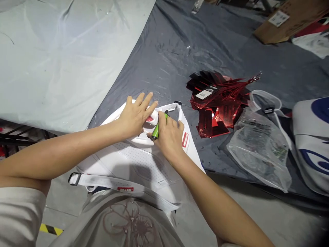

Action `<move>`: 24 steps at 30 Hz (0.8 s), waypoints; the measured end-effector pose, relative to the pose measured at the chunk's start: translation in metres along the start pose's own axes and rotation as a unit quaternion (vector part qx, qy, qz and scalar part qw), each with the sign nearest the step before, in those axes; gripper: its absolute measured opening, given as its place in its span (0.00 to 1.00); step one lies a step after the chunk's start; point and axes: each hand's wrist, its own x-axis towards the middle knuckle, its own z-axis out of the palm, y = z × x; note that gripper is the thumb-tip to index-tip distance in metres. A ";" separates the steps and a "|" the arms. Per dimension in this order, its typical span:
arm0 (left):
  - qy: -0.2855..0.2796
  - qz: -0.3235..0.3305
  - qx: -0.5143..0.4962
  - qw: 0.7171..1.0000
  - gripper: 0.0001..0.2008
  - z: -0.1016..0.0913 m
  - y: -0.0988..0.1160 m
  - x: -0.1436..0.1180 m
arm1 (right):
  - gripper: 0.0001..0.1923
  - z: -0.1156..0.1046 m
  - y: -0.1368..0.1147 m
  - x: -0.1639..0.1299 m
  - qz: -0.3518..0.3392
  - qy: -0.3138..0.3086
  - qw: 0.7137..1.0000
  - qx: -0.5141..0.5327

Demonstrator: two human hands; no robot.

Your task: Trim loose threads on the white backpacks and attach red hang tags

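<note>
A white backpack [123, 154] with small red labels lies at the table's edge against my body, its straps towards me. Fingers spread, my left hand [137, 115] lies flat on the padded top of the pack, beside a rolled white piece with a red patch [151, 119]. My right hand [168, 133] is closed round a green pen-shaped tool [156, 130] with black ends, just over the pack near the left fingertips. What the tool's tip touches is hard to make out. A white strap loop [168, 107] with a black buckle rises beyond the right hand.
Right of the pack lies a bundle of shiny red and black hang tags [218, 99]. Further right are a clear plastic bag [259, 147] and another white-and-blue bag [311, 137]. A cardboard box [288, 22] stands at the back right. Pale sheeting [59, 58] covers the left side.
</note>
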 end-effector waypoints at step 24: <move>0.010 -0.016 -0.020 1.000 0.43 -0.011 -0.001 -0.009 | 0.12 -0.059 0.035 -0.013 -0.197 -0.135 0.938 0.251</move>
